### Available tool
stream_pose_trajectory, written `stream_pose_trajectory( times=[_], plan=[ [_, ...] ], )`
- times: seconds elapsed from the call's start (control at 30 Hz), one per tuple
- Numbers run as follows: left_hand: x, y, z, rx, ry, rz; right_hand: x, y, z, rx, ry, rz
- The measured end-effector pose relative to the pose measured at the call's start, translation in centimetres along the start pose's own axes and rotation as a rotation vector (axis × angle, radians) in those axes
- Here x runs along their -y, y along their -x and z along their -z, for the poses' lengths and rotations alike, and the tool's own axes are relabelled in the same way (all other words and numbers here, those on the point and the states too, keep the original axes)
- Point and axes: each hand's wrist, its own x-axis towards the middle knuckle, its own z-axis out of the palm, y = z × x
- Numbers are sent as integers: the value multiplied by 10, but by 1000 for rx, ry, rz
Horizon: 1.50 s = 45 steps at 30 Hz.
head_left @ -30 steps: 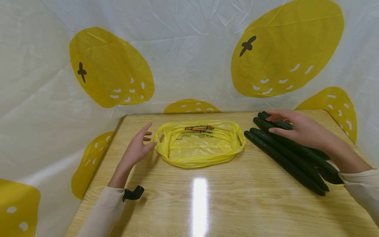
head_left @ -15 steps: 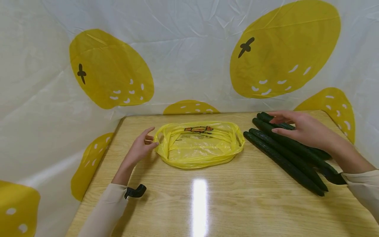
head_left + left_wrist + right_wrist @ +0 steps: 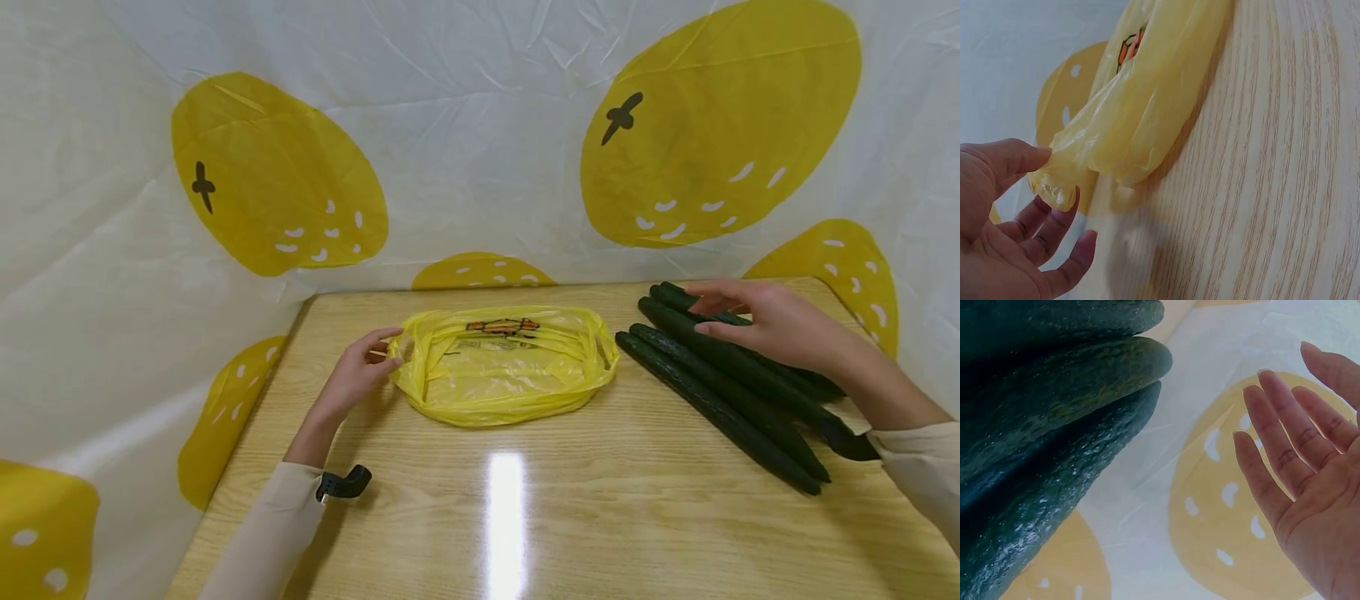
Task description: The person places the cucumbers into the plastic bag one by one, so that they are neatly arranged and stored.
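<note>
A yellow plastic bag (image 3: 502, 408) with an orange and black print lies spread on the wooden table, its mouth facing up. My left hand (image 3: 356, 375) is at the bag's left end. In the left wrist view, the thumb and curled fingers of that hand (image 3: 1010, 212) hold the end of the bag (image 3: 1141, 112) between them. Several long dark green cucumbers (image 3: 712, 412) lie side by side at the right. Over their far part hovers my right hand (image 3: 772, 325), holding nothing. The right wrist view has this hand (image 3: 1316, 487) beside the cucumber tips (image 3: 1085, 381), fingers loosely extended.
Behind the table (image 3: 600, 500) and along its left side hangs a white sheet (image 3: 480, 167) with large yellow fruit prints. A black strap device (image 3: 345, 483) sits on the left wrist.
My left hand has moved slightly right, and its fingers have bent in onto the bag's left end. The right hand stays over the cucumbers, only shifting slightly.
</note>
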Motion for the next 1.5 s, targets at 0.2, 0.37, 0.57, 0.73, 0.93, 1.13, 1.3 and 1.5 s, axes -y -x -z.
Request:
stream_pose_trajectory(
  times=[0.2,0.37,0.57,0.73,0.93,1.13,1.3,1.5],
  plan=[
    [0,-1,-1,5,25,-4,-7,0,-1,15,-2,2],
    [2,-3,-2,12,55,-2,-14,4,-4,42,15,15],
    [3,-3,-2,24,76,-14,-20,9,-8,95,20,-28],
    [4,-3,0,25,72,-30,-26,10,-11,151,15,-72],
    [7,-5,-1,32,80,-46,-32,12,-13,194,26,-101],
    [6,-6,-3,32,96,-53,-40,16,-17,209,28,-110],
    [8,-7,-2,25,93,-55,-44,18,-21,225,25,-128],
    [10,-7,-2,34,113,-59,-48,20,-26,252,26,-150]
  ],
)
